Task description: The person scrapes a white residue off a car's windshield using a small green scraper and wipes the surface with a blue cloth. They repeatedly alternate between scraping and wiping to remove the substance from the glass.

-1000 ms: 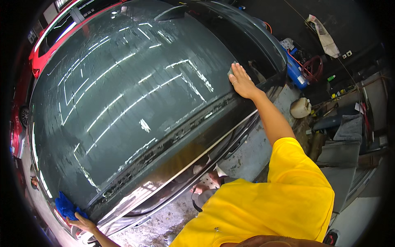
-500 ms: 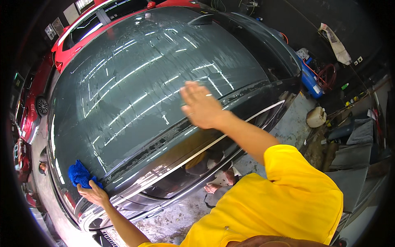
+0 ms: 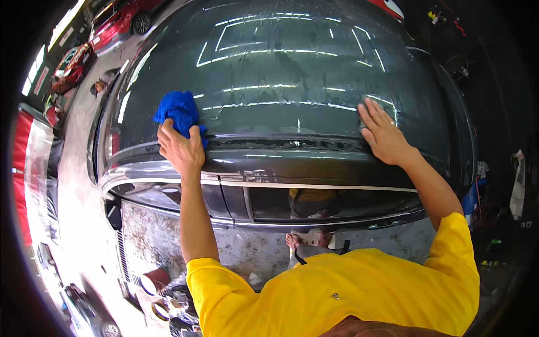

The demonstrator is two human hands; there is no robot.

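Observation:
The dark grey roof of a car [image 3: 269, 78] spreads out before me, wet and streaked, with bright light reflections on it. My left hand [image 3: 182, 147] grips a bunched blue towel [image 3: 177, 112] on the roof near its left end. Toward the right end, my right hand [image 3: 384, 135] lies flat on the roof with its fingers stretched out, close to the side trim strip. Whether anything thin lies under that palm is hidden. Below both arms runs the side of the car with its dark windows [image 3: 331, 203], which mirror my yellow shirt.
Wet, stained floor [image 3: 151, 230] lies between me and the car. A brown bucket [image 3: 154, 281] and other loose items stand at the lower left. Red cars [image 3: 73, 67] are parked farther left, where a person [image 3: 98, 88] also shows. A dark wall rises on the right.
My view has turned to the left. The left hand and towel have moved inward from the roof's near left corner. My right hand has shifted along the roof toward its right end.

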